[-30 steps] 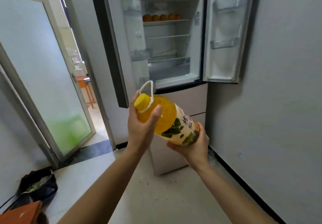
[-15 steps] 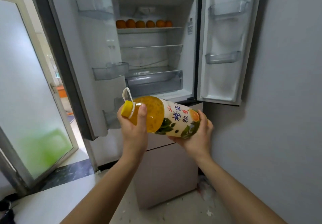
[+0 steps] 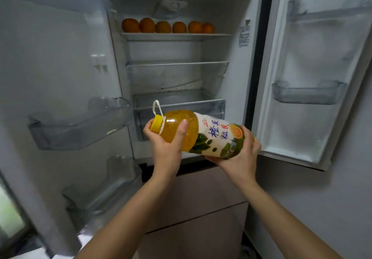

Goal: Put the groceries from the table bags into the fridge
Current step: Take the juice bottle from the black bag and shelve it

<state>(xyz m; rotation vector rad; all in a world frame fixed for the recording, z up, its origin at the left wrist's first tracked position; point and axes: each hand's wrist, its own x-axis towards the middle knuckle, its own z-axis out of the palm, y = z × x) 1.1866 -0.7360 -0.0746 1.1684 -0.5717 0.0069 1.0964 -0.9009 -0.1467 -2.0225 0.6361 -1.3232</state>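
A large orange juice bottle (image 3: 201, 134) with a yellow cap, a white carry loop and a white-and-green label lies almost on its side in front of the open fridge (image 3: 177, 63). My left hand (image 3: 167, 148) grips its neck end just below the cap. My right hand (image 3: 241, 158) cups its base from underneath. The bottle hangs level with the clear bottom drawer (image 3: 181, 105) of the fridge's upper compartment. Several oranges (image 3: 167, 26) stand in a row on the top shelf.
Both fridge doors stand open: the left door's clear bins (image 3: 78, 122) are close to my left hand, the right door's bin (image 3: 306, 93) is at the right. The middle glass shelf (image 3: 177, 64) holds nothing. Brown drawer fronts (image 3: 197, 198) lie below. A grey wall (image 3: 332, 208) is at the right.
I have come closer to the fridge, which now fills the view. The bottle has tipped from slanted to nearly level and risen toward the compartment. Both hands keep their grip.
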